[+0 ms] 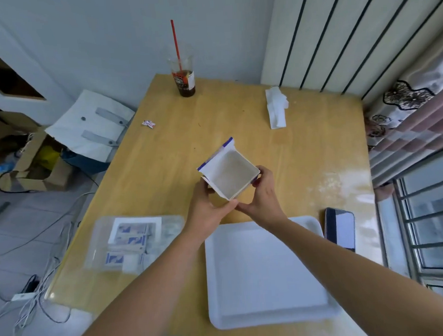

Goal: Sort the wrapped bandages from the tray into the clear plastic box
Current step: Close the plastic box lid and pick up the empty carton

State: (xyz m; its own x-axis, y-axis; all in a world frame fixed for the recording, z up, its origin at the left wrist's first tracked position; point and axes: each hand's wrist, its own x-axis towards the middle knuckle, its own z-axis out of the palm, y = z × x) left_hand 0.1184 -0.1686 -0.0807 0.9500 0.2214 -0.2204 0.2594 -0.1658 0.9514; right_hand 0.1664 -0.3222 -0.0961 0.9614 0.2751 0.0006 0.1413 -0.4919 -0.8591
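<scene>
Two hands, left hand [207, 207] and right hand [264, 196], grasp an open white cardboard carton [228, 175] with curled fingers [263, 172]. Left of the fingers, blue-and-white wrapped bandages [129, 240] lie in the clear plastic box [99, 225]; the white rectangular tray [267, 273] sits nearer.

Light wooden worktop [238, 120] with a smooth, varnished sheen, glossiest near the window. A white tray [267, 273], matt and smooth, plastic or foam. A clear plastic box [172, 221], slightly cloudy, holds wrapped bandages [129, 240] in smooth paper. A cardboard carton [229, 175], matt grey inside. A phone [340, 228] with a glossy glass face. A crumpled white paper tissue [276, 106].
</scene>
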